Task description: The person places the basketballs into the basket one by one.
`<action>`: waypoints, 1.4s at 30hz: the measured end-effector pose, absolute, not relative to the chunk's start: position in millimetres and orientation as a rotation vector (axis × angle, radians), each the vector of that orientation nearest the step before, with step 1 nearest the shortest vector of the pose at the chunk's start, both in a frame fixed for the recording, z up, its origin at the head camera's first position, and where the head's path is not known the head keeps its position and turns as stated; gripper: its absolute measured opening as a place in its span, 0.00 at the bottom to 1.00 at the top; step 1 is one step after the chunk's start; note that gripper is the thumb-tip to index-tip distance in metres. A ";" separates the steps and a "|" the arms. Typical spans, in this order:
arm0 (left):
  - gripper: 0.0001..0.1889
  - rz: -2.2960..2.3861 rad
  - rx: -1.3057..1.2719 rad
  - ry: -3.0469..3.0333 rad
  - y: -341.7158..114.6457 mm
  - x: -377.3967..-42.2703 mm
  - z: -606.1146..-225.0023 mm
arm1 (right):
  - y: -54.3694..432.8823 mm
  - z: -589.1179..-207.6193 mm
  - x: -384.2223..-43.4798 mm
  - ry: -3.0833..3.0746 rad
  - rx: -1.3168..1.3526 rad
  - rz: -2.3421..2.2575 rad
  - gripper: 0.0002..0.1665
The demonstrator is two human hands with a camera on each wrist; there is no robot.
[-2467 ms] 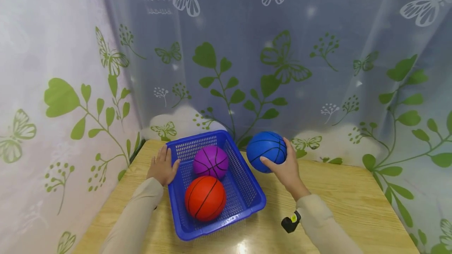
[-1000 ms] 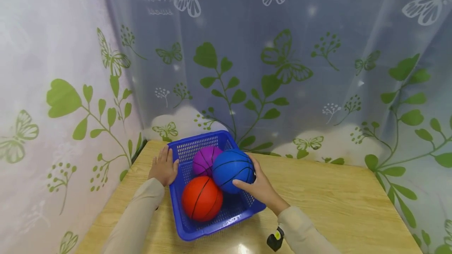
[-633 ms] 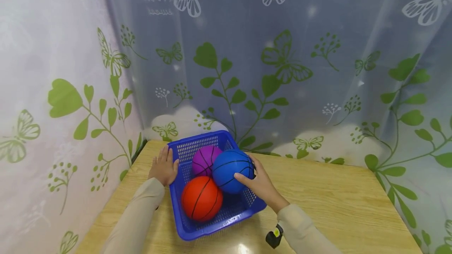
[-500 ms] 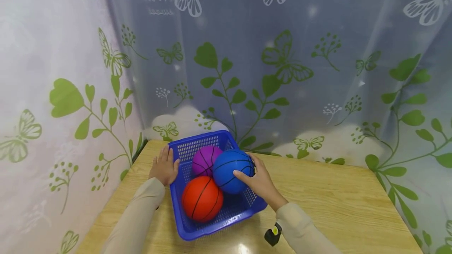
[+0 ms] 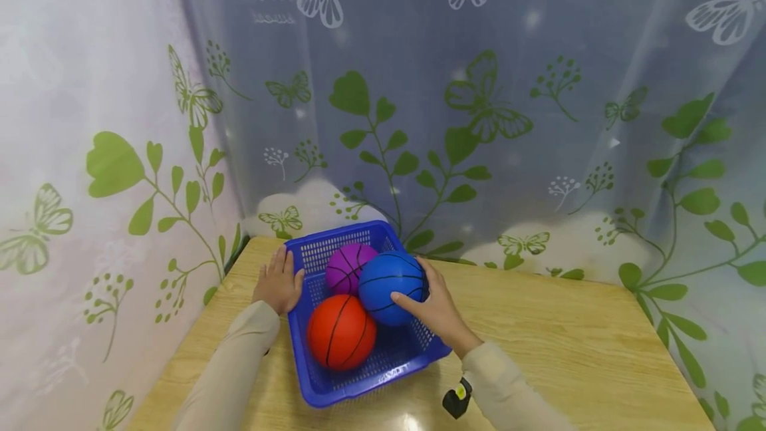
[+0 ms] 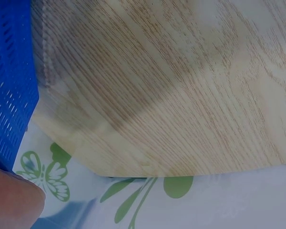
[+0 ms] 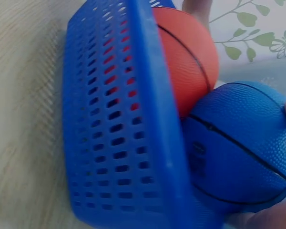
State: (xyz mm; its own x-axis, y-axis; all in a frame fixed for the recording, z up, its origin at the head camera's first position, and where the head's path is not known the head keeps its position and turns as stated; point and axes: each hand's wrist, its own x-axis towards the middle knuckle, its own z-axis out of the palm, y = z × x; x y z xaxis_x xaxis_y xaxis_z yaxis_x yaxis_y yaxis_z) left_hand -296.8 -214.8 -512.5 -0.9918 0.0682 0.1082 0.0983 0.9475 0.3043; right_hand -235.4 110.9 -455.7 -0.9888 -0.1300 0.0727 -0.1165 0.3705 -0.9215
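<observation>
A blue plastic basket (image 5: 383, 378) holds a purple basketball (image 5: 346, 270) and a red basketball (image 5: 341, 333). My right hand (image 5: 437, 308) grips a blue basketball (image 5: 390, 288) from its right side, thumb in front and fingers behind. In the head view this ball sits inside the basket's right part, overlapping the purple ball and up against the red one. The right wrist view has the blue ball (image 7: 238, 143) beside the red ball (image 7: 188, 57), just past the basket rim. My left hand (image 5: 279, 283) rests on the basket's left rim with its fingers straight.
The basket stands on a wooden table (image 5: 562, 338), near its back edge. Behind and to the left hangs a curtain (image 5: 407, 38) printed with leaves and butterflies. A small black device (image 5: 457, 401) hangs at the right wrist.
My right hand has carried the blue basketball leftward from beside the basket into it. The red basketball has shifted slightly left. The left hand has stayed on the rim.
</observation>
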 end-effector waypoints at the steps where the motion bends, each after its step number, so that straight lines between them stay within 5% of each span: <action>1: 0.32 -0.475 -0.128 -3.007 -214.8 -296.6 -512.3 | 110.4 -457.9 -234.9 2.582 -0.227 -1.760 0.54; 42: 0.32 -0.493 -0.129 -3.007 -213.7 -294.2 -510.1 | 112.2 -468.8 -232.1 2.724 -0.340 -1.693 0.55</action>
State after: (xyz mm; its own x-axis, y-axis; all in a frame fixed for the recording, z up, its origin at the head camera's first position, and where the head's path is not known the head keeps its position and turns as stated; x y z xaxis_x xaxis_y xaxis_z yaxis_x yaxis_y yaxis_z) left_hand -294.2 -213.7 -510.1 -0.9922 0.0683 0.1042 0.0980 0.9442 0.3145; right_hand -232.1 112.2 -468.8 -0.9743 -0.1342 0.1811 -0.2218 0.4277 -0.8763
